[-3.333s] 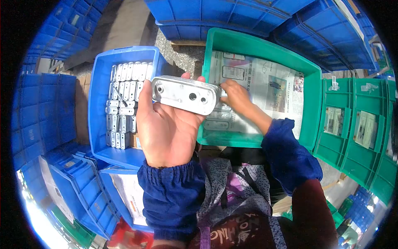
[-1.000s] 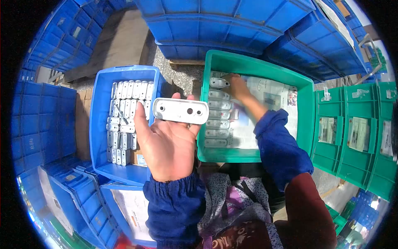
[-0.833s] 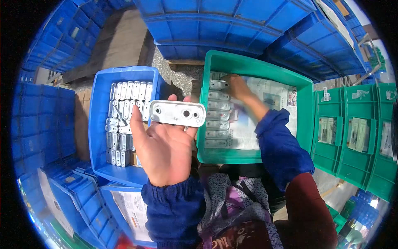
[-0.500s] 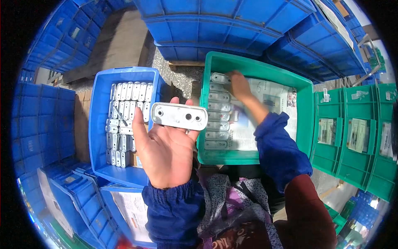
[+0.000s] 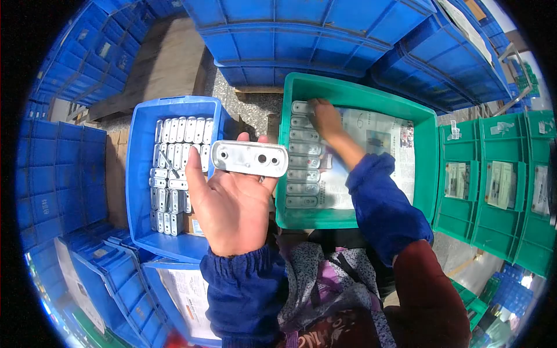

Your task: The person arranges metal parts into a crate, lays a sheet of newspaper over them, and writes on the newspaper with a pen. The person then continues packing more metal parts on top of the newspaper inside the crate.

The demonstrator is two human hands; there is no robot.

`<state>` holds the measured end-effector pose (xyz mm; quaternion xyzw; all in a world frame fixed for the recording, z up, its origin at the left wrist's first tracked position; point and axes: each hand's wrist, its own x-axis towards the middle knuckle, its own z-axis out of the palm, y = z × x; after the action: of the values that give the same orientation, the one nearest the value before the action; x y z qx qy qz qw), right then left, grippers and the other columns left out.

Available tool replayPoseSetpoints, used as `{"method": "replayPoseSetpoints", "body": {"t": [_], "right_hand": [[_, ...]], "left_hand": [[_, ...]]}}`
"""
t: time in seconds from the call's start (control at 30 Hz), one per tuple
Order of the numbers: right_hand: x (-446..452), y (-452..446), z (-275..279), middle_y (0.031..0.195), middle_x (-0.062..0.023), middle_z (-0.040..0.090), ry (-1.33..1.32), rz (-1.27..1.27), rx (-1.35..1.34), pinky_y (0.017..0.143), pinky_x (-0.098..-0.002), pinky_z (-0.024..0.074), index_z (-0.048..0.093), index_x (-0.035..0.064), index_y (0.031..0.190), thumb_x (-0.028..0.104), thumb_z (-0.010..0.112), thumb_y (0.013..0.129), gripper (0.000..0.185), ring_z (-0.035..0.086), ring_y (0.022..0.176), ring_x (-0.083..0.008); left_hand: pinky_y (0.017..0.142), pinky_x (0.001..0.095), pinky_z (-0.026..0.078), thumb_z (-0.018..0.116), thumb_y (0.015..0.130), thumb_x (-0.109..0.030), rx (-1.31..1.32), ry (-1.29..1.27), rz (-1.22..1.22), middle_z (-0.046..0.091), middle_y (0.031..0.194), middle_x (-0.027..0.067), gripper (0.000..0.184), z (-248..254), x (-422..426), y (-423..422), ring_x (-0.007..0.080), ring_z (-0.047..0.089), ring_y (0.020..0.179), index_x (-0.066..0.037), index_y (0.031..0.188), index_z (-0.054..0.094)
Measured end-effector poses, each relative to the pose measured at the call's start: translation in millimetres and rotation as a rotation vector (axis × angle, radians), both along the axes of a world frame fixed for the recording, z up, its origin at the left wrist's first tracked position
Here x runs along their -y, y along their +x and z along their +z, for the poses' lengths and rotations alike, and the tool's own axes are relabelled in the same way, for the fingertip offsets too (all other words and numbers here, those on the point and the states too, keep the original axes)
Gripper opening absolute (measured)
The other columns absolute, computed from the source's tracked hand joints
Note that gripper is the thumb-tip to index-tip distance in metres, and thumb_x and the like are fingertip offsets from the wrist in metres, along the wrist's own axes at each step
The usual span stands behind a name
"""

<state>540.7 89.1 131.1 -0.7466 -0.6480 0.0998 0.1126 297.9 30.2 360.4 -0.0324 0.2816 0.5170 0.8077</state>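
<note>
On the upturned fingers of my left hand rests an oblong silver-white metal housing with rounded ends, its holed face towards me. My thumb stands up beside its left end. My right hand reaches into the green crate, fingers bent at the right end of the topmost metal housing; its fingertips are partly hidden. Below that one, several similar housings lie stacked in a column along the crate's left wall, on newspaper.
A blue crate at left holds several rows of like housings, with thin dark rods on top. Stacked blue crates stand behind, and green crates at right. A wooden board lies at the back left.
My right hand has shifted slightly left, and the topmost housing sits a little further towards the crate's left wall. My left hand and its housing are nearly still.
</note>
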Motion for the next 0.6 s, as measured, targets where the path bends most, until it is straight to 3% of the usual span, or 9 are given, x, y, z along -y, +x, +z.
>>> {"method": "replayPoseSetpoints", "body": {"t": [0.07,0.17,0.2,0.27,0.33,0.43,0.47,0.53,0.6], "right_hand": [[6.3,0.6,6.8,0.101,-0.0165,0.058,0.2,-0.023,-0.018,0.077,-0.0405,0.0498,0.056,0.0038,0.103,0.003,0.056,0.072,0.031,0.056,0.096,-0.0336],[38.2,0.7,43.0,0.1,-0.0173,0.057,0.251,-0.068,-0.149,0.079,-0.0405,0.0482,0.056,0.0042,0.107,0.006,0.061,0.072,0.036,0.056,0.095,-0.0349],[53.8,1.4,53.9,0.1,-0.0173,0.057,0.247,-0.067,-0.147,0.079,-0.0405,0.0482,0.056,0.0042,0.107,0.006,0.061,0.072,0.036,0.056,0.095,-0.0349],[95.3,3.9,67.6,0.098,-0.0173,0.057,0.142,0.01,-0.245,0.081,-0.0401,0.0466,0.057,0.0046,0.107,0.008,0.067,0.068,0.04,0.055,0.096,-0.0351],[138.9,6.8,68.3,0.098,-0.0164,0.057,-0.026,0.117,-0.362,0.08,-0.0396,0.0461,0.059,0.0041,0.103,0.007,0.07,0.065,0.039,0.054,0.096,-0.0342],[185.1,3.0,56.8,0.095,-0.014,0.058,-0.178,0.211,-0.236,0.079,-0.0389,0.0455,0.059,0.0038,0.099,0.011,0.072,0.065,0.037,0.054,0.091,-0.0322],[192.0,2.7,53.3,0.093,-0.0134,0.058,-0.187,0.265,-0.211,0.078,-0.0394,0.0455,0.058,0.004,0.098,0.012,0.072,0.066,0.036,0.054,0.09,-0.0321],[196.6,1.3,48.1,0.097,-0.0148,0.057,-0.312,0.29,-0.197,0.081,-0.0413,0.0443,0.057,0.0036,0.102,0.014,0.072,0.065,0.042,0.053,0.094,-0.0334],[199.1,-2.0,43.8,0.094,-0.0145,0.056,-0.302,0.304,-0.207,0.079,-0.0412,0.0448,0.057,0.0028,0.097,0.013,0.071,0.065,0.037,0.053,0.094,-0.0338]], "left_hand": [[0.095,0.0514,0.035,0.051,0.086,-0.043,0.014,-0.034,0.011,0.045,0.118,0.0143,0.057,1.9,-0.6,0.8,0.0335,0.043,0.112,0.002,0.118,0.039],[0.094,0.0512,0.036,0.052,0.086,-0.04,0.034,-0.053,0.01,0.051,0.114,0.0147,0.05,-0.5,-0.7,-0.6,0.0337,0.046,0.11,-0.001,0.117,0.044],[0.094,0.0511,0.036,0.05,0.087,-0.043,0.026,-0.014,0.001,0.046,0.116,0.0145,0.057,-2.3,-1.3,-1.4,0.0336,0.044,0.111,0.002,0.119,0.038],[0.095,0.0516,0.035,0.049,0.087,-0.045,-0.016,0.022,0.001,0.04,0.118,0.0146,0.065,-2.1,-1.9,-1.9,0.0337,0.042,0.113,0.006,0.122,0.03],[0.095,0.0524,0.036,0.051,0.087,-0.039,0.099,-0.006,0.003,0.051,0.113,0.0165,0.049,-2.5,-1.5,-5.2,0.0349,0.046,0.11,-0.002,0.117,0.044],[0.098,0.0523,0.032,0.051,0.086,-0.038,0.043,-0.02,0.014,0.049,0.116,0.017,0.051,3.5,1.5,-0.4,0.0347,0.043,0.113,0.0,0.118,0.042],[0.099,0.0522,0.031,0.051,0.086,-0.039,0.023,-0.008,-0.003,0.048,0.117,0.0177,0.054,3.0,3.4,0.9,0.0351,0.042,0.114,0.004,0.119,0.041],[0.097,0.0534,0.033,0.048,0.087,-0.044,-0.01,0.058,-0.031,0.036,0.125,0.018,0.07,-1.8,7.1,3.7,0.0351,0.042,0.112,0.009,0.127,0.024],[0.096,0.053,0.034,0.048,0.087,-0.043,-0.002,0.064,-0.061,0.037,0.123,0.0204,0.069,-6.0,9.1,3.0,0.0354,0.043,0.11,0.01,0.125,0.025]]}}
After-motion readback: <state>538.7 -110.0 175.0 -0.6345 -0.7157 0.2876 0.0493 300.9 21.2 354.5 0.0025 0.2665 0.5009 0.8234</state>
